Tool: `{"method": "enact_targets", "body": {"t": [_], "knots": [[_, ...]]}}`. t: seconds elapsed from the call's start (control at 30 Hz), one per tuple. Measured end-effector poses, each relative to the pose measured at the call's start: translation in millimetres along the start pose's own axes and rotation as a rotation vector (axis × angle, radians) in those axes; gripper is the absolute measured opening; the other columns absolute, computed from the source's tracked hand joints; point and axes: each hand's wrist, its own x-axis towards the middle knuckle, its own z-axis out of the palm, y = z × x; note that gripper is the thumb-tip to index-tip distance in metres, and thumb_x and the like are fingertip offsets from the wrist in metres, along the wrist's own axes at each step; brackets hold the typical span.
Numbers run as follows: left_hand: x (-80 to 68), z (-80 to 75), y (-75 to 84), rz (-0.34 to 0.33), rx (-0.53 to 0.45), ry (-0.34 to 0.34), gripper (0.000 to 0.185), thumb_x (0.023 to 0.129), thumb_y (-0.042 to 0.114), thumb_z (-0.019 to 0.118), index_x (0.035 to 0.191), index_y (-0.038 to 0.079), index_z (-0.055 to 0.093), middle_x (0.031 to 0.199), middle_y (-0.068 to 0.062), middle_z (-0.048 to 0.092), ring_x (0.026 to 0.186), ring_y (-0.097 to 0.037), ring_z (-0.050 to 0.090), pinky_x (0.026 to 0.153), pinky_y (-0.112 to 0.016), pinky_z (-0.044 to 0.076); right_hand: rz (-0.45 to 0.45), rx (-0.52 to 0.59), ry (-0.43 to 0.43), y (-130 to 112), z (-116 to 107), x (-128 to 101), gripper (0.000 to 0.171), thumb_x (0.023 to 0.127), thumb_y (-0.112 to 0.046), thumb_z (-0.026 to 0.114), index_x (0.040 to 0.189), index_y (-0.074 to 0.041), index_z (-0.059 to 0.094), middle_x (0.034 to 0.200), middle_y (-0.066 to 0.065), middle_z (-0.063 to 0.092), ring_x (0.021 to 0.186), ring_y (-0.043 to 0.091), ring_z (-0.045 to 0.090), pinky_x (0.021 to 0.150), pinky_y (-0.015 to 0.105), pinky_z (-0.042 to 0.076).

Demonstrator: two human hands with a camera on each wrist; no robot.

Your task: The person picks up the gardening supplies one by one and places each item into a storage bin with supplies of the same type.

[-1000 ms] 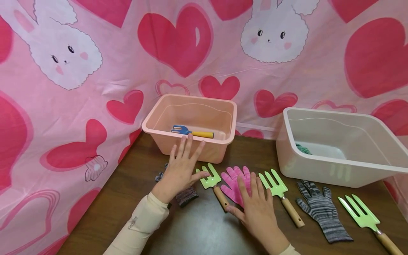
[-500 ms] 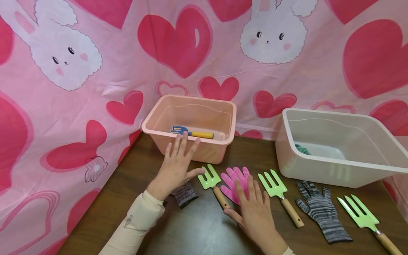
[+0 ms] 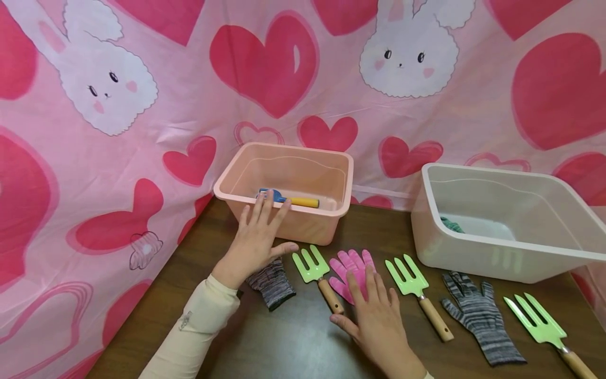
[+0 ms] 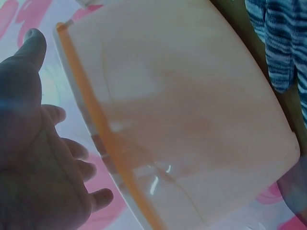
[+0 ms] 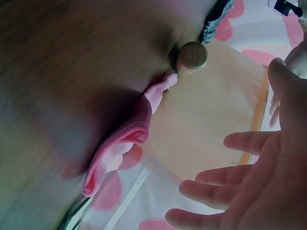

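Note:
My left hand (image 3: 251, 245) hovers with fingers spread before the peach bin (image 3: 307, 227), holding nothing; its fingertips overlap the near rim in the head view. Inside lies a small blue garden fork with a yellow handle (image 3: 305, 201). Below that hand, a dark striped glove (image 3: 273, 287) is partly hidden. My right hand (image 3: 379, 321), also spread and holding nothing, is over the pink glove (image 3: 347, 263) and covers its lower part in the head view. The right wrist view shows a gap between this palm (image 5: 259, 191) and the pink glove (image 5: 129, 129). Between the hands lies a green hand fork (image 3: 313, 269) with a wooden handle.
Right of the pink glove, a second green fork (image 3: 411, 281), a grey striped glove (image 3: 487, 323) and a third green fork (image 3: 542, 326) lie in a row. Behind them stands a pale grey bin (image 3: 497, 258) with a green knitted item (image 3: 451, 225) inside. A pink heart-printed cloth (image 3: 189, 105) hangs behind.
My left hand has drifted left and slightly up, uncovering more of the dark striped glove. The right hand has shifted slightly left and down, still spread.

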Motion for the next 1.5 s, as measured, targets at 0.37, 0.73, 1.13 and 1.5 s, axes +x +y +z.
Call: {"method": "enact_targets", "body": {"t": [0.37,0.73,1.13,1.5], "knots": [[2.4,-4.0,-13.0,-0.032,-0.036,-0.019,0.1,0.089,0.063,0.066,0.164,0.019,0.015,0.166,-0.025,0.002,0.152,-0.041,-0.004,0.116,-0.068,0.008,0.023,0.008,-0.057,-3,1,-1,0.089,0.084,-0.065,0.071,0.151,-0.013,0.047,0.154,0.027,0.037,0.14,0.049,0.035,0.104,0.075,0.028],[6.5,-4.4,-24.5,-0.045,-0.042,-0.019,0.097,0.091,0.062,0.064,0.163,0.016,0.018,0.165,-0.027,0.002,0.152,-0.043,0.001,0.116,-0.067,0.006,0.027,0.022,-0.095,-6,0,-2,0.083,0.087,-0.062,0.069,0.149,-0.011,0.05,0.15,0.027,0.043,0.134,0.046,0.044,0.104,0.072,0.031],[9.4,-9.9,-32.2,-0.063,-0.055,-0.017,0.094,0.092,0.058,0.064,0.163,0.015,0.019,0.165,-0.027,0.004,0.151,-0.044,0.004,0.115,-0.068,0.007,-0.033,0.025,0.001,-6,4,-3,0.075,0.087,-0.055,0.073,0.141,-0.006,0.057,0.139,0.027,0.053,0.125,0.043,0.052,0.102,0.064,0.04],[12.7,-11.7,-38.6,-0.091,-0.066,-0.042,0.095,0.092,0.059,0.064,0.164,0.017,0.017,0.166,-0.025,0.002,0.151,-0.044,0.004,0.115,-0.068,0.004,-0.016,0.048,-0.007,-6,2,-4,0.07,0.089,-0.052,0.073,0.14,-0.006,0.058,0.137,0.026,0.055,0.124,0.044,0.053,0.1,0.065,0.04]]}}
